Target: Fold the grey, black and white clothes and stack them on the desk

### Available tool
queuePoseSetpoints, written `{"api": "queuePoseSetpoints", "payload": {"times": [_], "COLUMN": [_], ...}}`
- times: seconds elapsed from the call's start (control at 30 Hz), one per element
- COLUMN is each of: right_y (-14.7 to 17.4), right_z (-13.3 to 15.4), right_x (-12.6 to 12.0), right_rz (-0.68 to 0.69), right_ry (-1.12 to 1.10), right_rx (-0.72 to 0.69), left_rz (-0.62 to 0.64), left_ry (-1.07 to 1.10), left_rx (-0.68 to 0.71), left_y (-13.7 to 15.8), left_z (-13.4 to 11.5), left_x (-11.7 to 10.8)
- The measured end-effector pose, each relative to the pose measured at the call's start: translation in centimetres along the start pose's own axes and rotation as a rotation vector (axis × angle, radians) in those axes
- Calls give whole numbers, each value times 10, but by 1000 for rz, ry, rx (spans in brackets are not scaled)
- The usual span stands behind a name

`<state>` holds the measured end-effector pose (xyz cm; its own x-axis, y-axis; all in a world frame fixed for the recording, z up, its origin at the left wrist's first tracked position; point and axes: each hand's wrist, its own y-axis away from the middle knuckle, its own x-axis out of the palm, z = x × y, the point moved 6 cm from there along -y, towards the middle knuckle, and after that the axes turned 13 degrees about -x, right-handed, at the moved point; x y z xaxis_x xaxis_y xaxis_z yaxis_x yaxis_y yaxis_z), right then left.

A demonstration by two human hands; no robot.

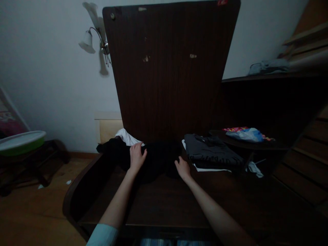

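A dark, crumpled black garment (159,159) lies across the wooden desk top, its exact kind lost in the dim light. My left hand (137,158) is on its left part, fingers curled down into the cloth and the thumb toward the right. At the garment's right edge, my right hand (182,168) has its fingers closed on the fabric. Behind my left hand, a white cloth (127,137) shows from under the black one. Just right of my right hand sits a stack of folded clothes, with a dark grey shirt (212,150) on top.
An upright dark wooden panel (169,71) rises behind the desk (166,208). A colourful plastic bag (244,134) rests on a low shelf at right. Leftward stand a curved desk side (77,188) and a green basin (23,145) on a stool. A lamp (88,42) hangs on the wall.
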<state>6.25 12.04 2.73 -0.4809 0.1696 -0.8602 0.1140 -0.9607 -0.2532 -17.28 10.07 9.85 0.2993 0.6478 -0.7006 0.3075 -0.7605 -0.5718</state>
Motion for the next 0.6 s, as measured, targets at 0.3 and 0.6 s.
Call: {"api": "queuePoseSetpoints", "payload": {"times": [0.3, 0.6], "right_y": [1, 5], "right_z": [-2, -19], "right_x": [1, -11], "right_rz": [-54, -471], "right_ry": [-77, -483], "right_rx": [-6, 74], "left_rz": [399, 314], "left_ry": [-339, 237], "left_rx": [-232, -206], "left_y": [0, -2], "left_z": [47, 14], "left_x": [30, 15]}}
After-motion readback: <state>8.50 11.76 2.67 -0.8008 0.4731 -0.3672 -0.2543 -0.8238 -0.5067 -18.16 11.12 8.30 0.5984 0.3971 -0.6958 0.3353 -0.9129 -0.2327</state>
